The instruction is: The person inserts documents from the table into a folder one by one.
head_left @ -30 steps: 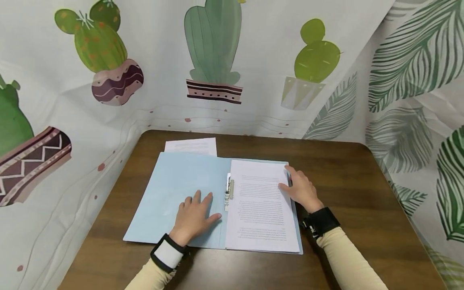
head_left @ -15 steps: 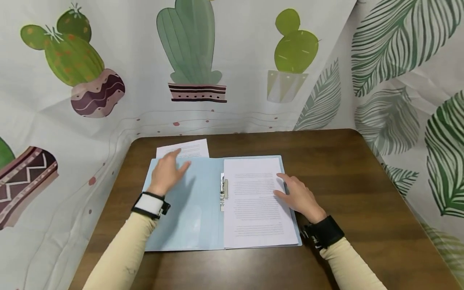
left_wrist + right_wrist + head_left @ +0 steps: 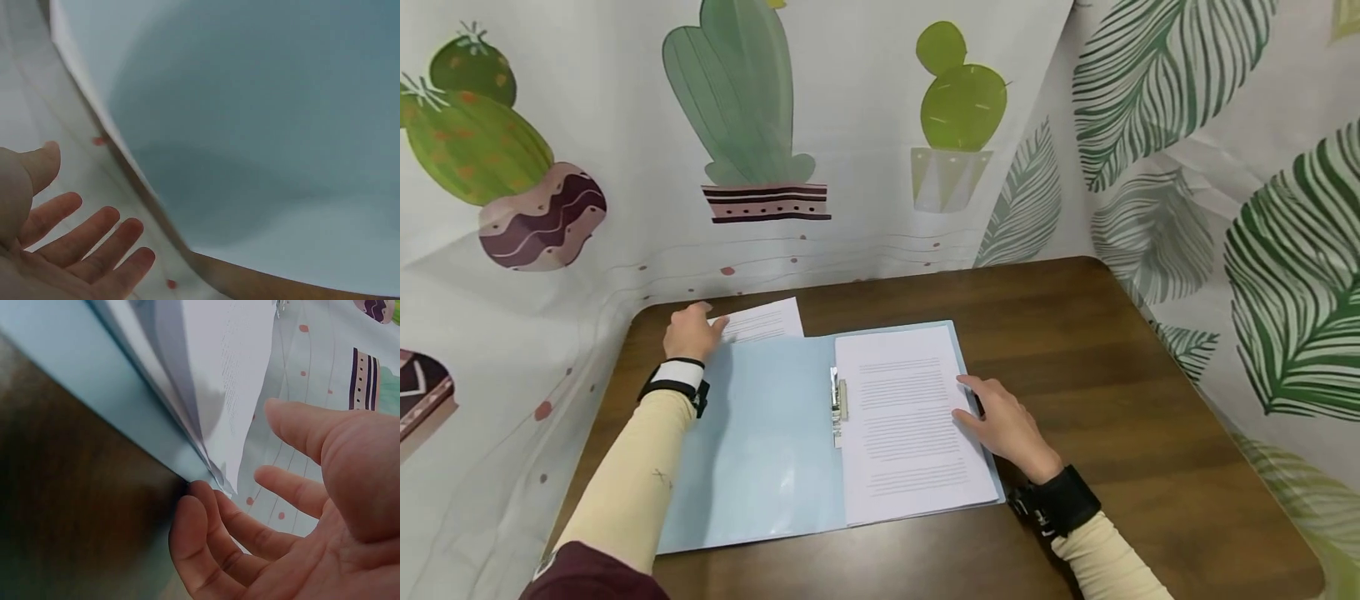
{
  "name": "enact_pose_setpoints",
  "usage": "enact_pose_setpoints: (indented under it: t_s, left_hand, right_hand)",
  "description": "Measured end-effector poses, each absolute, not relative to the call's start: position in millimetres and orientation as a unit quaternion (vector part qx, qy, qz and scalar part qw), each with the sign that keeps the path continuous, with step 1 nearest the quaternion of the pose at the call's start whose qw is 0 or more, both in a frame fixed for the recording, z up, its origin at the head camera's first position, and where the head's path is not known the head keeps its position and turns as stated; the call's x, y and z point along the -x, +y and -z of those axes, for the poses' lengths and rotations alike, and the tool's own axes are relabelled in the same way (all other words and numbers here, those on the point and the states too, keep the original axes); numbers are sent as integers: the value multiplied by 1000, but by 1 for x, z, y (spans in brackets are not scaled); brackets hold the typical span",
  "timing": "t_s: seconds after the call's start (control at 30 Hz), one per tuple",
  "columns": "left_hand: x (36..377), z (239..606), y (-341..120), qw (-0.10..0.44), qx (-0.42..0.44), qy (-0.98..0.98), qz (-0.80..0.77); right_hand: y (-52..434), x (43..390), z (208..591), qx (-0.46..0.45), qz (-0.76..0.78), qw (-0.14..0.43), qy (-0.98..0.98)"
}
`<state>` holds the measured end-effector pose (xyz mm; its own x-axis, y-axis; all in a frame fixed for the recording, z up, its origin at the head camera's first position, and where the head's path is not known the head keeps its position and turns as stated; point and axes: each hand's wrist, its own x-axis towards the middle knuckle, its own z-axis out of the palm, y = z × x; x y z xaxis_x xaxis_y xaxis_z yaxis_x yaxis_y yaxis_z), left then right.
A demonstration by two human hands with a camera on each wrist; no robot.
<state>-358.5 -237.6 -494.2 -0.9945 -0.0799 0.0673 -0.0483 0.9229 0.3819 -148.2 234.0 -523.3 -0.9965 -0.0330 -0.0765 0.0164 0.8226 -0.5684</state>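
A light blue folder (image 3: 760, 450) lies spread out on the table, with a metal clip (image 3: 837, 404) by its fold. Printed sheets (image 3: 902, 442) lie on its right side. Another printed sheet (image 3: 771, 320) sticks out from behind the folder's upper left edge. My left hand (image 3: 689, 333) is at the folder's top left corner, beside that sheet; in the left wrist view its fingers (image 3: 106, 219) are spread and hold nothing. At the right edge of the stacked sheets is my right hand (image 3: 1009, 425). In the right wrist view its lower fingers (image 3: 200, 519) touch the folder's edge, thumb apart.
The brown wooden table (image 3: 1075, 350) runs to a cloth backdrop (image 3: 865, 242) printed with cacti and leaves at its far and side edges. Wrist straps with cameras (image 3: 1056, 500) are on both arms.
My left hand has lifted off the folder's left side and moved up and left to its far corner. My right hand stays by the sheets' right edge. The head view has swung right.
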Motion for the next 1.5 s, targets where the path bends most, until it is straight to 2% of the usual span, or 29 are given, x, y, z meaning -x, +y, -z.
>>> enact_pose_setpoints:
  t_s: [0.3,0.63,1.13,1.5]
  left_hand:
    - [377,514,-257,-20,-25,-988,153]
    - [378,528,-263,-60,-29,-989,132]
    - [375,531,-256,20,-24,-986,167]
    - [381,532,-260,32,-42,-975,214]
  right_hand:
    - [235,143,531,5,311,24,950]
    - [235,137,536,13,319,11,948]
    - [236,138,537,11,321,3,947]
    - [237,137,539,2,328,-6,945]
